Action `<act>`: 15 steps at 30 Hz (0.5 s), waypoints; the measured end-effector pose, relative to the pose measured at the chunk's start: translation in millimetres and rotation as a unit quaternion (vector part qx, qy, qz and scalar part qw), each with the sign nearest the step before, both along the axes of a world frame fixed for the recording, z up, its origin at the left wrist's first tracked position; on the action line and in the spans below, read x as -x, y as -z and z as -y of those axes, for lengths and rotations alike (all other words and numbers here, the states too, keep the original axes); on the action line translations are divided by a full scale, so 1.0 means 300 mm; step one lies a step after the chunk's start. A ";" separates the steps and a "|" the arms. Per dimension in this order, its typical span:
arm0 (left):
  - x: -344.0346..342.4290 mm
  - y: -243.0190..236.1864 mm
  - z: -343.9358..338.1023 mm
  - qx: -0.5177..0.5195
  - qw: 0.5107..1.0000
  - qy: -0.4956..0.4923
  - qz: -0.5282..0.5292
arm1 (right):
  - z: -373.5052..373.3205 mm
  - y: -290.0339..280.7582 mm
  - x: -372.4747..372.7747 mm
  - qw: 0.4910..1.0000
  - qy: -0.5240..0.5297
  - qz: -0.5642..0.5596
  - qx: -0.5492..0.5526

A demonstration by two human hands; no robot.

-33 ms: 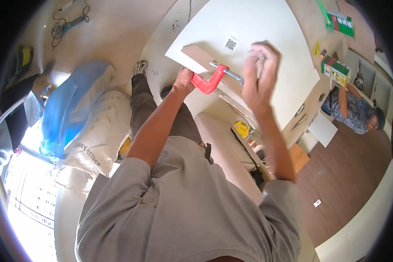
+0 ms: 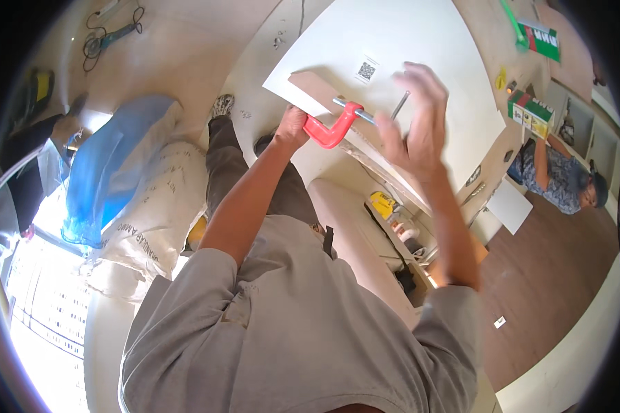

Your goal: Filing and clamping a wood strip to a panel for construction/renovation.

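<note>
A red C-clamp with a metal screw sits at the near edge of a large white panel. My left hand is closed around the far-left end of the clamp's red frame. Under the screw end lies a brown wooden strip along the panel edge. My right hand is beside the screw, slightly blurred, its thumb and fingers apart. The thin metal turning bar stands up between them, and I see no firm grip on it.
At left lie a white woven sack and a blue plastic bag. A corded power tool rests on the floor at far left. Green-and-white boxes stand at right, near another person in a patterned shirt.
My right hand has shifted slightly right and its fingers have spread. The turning bar now shows upright between thumb and fingers. My left hand stays on the clamp.
</note>
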State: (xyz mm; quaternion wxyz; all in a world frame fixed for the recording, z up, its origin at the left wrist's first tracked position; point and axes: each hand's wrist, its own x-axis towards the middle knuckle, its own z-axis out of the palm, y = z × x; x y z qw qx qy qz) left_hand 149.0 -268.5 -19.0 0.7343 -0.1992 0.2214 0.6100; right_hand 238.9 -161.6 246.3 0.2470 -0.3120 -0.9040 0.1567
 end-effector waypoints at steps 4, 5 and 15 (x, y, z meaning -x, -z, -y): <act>0.004 0.003 0.013 0.002 0.999 0.005 -0.039 | -0.113 -0.107 -0.043 0.916 -0.293 0.256 -0.093; 0.006 0.002 0.013 0.004 1.000 -0.002 -0.026 | -0.146 -0.114 -0.028 0.887 -0.343 0.280 -0.128; -0.020 -0.024 0.007 0.029 0.995 -0.047 -0.079 | 0.113 0.040 -0.057 0.967 0.038 0.208 -0.143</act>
